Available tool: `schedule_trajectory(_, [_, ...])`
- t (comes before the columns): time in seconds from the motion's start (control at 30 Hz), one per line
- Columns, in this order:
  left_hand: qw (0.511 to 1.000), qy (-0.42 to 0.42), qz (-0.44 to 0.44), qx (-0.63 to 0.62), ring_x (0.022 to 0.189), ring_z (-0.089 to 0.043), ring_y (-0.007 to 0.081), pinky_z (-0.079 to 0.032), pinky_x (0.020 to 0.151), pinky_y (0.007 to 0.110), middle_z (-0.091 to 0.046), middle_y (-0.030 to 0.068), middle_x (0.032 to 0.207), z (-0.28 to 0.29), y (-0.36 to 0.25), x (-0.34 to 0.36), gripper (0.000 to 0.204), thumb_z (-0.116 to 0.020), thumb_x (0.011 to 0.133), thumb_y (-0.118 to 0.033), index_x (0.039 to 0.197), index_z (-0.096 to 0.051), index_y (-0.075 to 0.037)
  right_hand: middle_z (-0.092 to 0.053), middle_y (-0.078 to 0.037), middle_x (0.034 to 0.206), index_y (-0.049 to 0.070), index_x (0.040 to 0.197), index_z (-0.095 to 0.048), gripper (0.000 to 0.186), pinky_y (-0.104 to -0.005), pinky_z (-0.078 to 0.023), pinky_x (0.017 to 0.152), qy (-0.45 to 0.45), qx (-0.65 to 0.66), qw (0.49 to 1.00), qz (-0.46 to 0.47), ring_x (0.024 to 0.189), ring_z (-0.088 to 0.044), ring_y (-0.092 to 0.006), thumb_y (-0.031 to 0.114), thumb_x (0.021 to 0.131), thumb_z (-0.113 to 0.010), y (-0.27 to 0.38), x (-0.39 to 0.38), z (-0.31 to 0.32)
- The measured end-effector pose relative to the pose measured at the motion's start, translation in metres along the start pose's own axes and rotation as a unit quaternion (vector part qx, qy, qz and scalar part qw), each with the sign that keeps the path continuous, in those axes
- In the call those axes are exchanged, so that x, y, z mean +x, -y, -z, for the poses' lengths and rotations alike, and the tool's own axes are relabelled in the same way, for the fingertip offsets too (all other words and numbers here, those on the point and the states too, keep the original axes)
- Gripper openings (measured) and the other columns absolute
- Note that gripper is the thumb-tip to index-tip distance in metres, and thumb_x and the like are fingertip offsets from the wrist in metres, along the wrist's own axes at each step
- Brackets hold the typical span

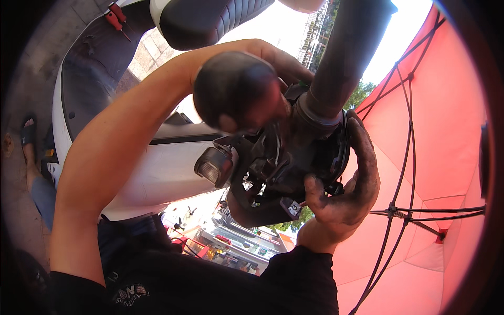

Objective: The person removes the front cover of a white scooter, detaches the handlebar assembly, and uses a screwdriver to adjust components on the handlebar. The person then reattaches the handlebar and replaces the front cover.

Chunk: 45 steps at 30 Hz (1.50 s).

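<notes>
The black plastic housing (319, 153) sits centrally, its thick dark cylindrical tube (344, 58) directed along its long axis toward far right, right hand (350, 191) clamped on the housing's right edge, left hand's (283, 64) partly hidden grip indeterminable.

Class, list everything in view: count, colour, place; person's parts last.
Rounded part: one, black, upper centre
Cylinder: one, dark, upper right
Assembly: one, black, centre
Lamp: one, dark, centre
Body panel: one, white, centre left
Seat: one, black, top
Tools: two, red-handled, upper left
Canopy: one, red, right
Canopy frame: one, black, right
Foliage: patches, green, background
Background clutter: uncounted, mixed colours, lower centre
Sandalled foot: one, black-shod, far left
Shirt: one, black, bottom
Left hand: one, shadowed, upper centre
Right hand: one, smudged, centre right
</notes>
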<state>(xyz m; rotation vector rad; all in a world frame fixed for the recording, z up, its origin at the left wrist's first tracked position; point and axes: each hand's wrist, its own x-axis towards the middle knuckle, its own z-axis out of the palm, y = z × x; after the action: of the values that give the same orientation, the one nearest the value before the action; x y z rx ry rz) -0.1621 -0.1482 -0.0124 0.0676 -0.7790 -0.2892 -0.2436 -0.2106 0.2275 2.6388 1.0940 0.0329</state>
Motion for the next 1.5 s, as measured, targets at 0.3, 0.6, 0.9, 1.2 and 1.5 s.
schedule_trajectory(0.3, [0.997,-0.022,0.017,0.075,0.103,-0.061,0.0184,-0.049,0.092,0.033,-0.065,0.0128,0.113,-0.002,-0.003,-0.003,0.057,-0.074,0.073,0.004,0.126,-0.053,0.004,-0.054,-0.032,0.12,0.0,0.114,-0.053,0.049,-0.0453,-0.047,0.093,0.043,0.001,0.998,-0.04,0.113,-0.056,-0.0436,0.018,0.071,-0.068,0.006,-0.007,0.0])
schedule_trajectory(0.6, [0.998,-0.025,-0.007,0.06,0.113,-0.057,0.018,-0.044,0.1,0.035,-0.063,0.0089,0.119,-0.009,0.001,-0.009,0.061,-0.079,0.068,0.005,0.125,-0.056,0.0,-0.051,-0.029,0.122,0.009,0.109,-0.052,0.067,-0.0455,-0.05,0.084,0.097,0.161,0.98,-0.059,0.106,-0.058,-0.0436,0.019,0.052,-0.085,-0.009,0.008,0.006])
schedule_trajectory(0.9, [0.996,-0.037,-0.006,0.087,0.113,-0.057,0.0182,-0.041,0.104,0.037,-0.063,0.0089,0.119,-0.009,0.006,-0.008,0.059,-0.081,0.067,0.002,0.122,-0.057,0.0,-0.049,-0.019,0.097,0.008,0.093,-0.059,0.067,-0.0373,-0.046,0.07,0.139,0.257,0.956,-0.008,0.086,-0.054,-0.0318,0.03,0.039,-0.091,-0.042,0.035,0.006])
schedule_trajectory(1.2, [0.991,-0.036,0.0,0.13,0.115,-0.056,0.0181,-0.038,0.106,0.036,-0.063,0.0102,0.118,-0.007,0.005,-0.011,0.057,-0.079,0.066,0.005,0.12,-0.058,0.001,-0.045,-0.014,0.09,0.01,0.078,-0.056,0.069,-0.033,-0.038,0.068,0.207,0.253,0.945,0.004,0.081,-0.047,-0.0261,0.053,0.034,-0.089,-0.052,0.043,0.007])
schedule_trajectory(1.5, [0.991,-0.032,-0.019,0.129,0.119,-0.053,0.0192,-0.035,0.108,0.038,-0.06,0.0113,0.124,-0.007,0.005,-0.012,0.063,-0.079,0.067,0.005,0.125,-0.055,0.0,-0.045,-0.012,0.089,0.01,0.082,-0.057,0.071,-0.032,-0.038,0.066,0.173,0.26,0.947,0.071,0.079,-0.047,-0.0236,0.052,0.035,-0.09,-0.055,0.045,0.002])
